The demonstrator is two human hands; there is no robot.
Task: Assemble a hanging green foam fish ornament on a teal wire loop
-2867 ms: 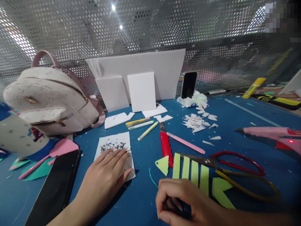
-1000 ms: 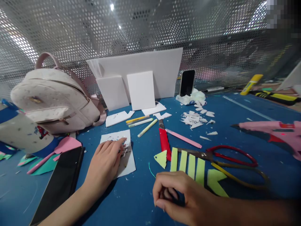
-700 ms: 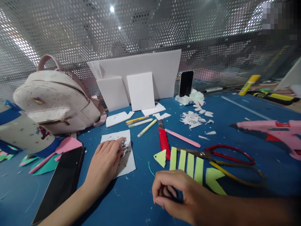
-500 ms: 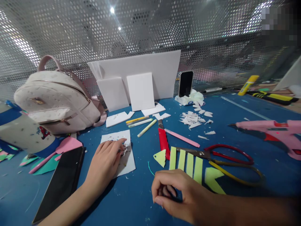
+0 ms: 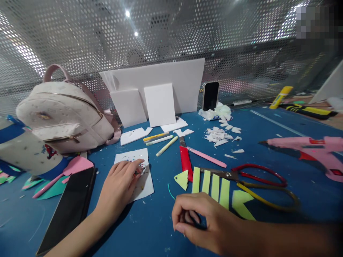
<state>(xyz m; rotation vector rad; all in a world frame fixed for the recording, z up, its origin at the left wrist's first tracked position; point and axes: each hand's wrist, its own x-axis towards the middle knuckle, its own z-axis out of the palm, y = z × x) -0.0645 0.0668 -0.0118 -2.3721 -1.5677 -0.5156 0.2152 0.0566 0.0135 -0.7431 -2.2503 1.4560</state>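
Note:
My left hand (image 5: pixel 118 184) lies palm down over a white sheet (image 5: pixel 143 180) strewn with small dark and coloured bits; its fingertips are bent down, and whatever they touch is hidden. At the lower centre my right hand (image 5: pixel 200 221) is curled above the blue table, and what its fingers hold, if anything, cannot be made out. Beyond it lie a yellow-green fish-head piece (image 5: pixel 182 179), several yellow-green strips (image 5: pixel 205 182) and a notched tail piece (image 5: pixel 242 204). Scissors (image 5: pixel 264 175) with red and yellow handles lie beside the strips, next to a red cutter (image 5: pixel 185 160).
A backpack (image 5: pixel 64 117) and a dark phone (image 5: pixel 68 210) are at left. Pens (image 5: pixel 167 145) and white boards (image 5: pixel 160 105) stand or lie centrally. White scraps (image 5: pixel 217 135), an upright phone (image 5: pixel 210 96) and a pink glue gun (image 5: pixel 308 144) are to the right.
The view has shifted very slightly. Both hands keep nearly the same place and pose, and nothing on the table has visibly moved.

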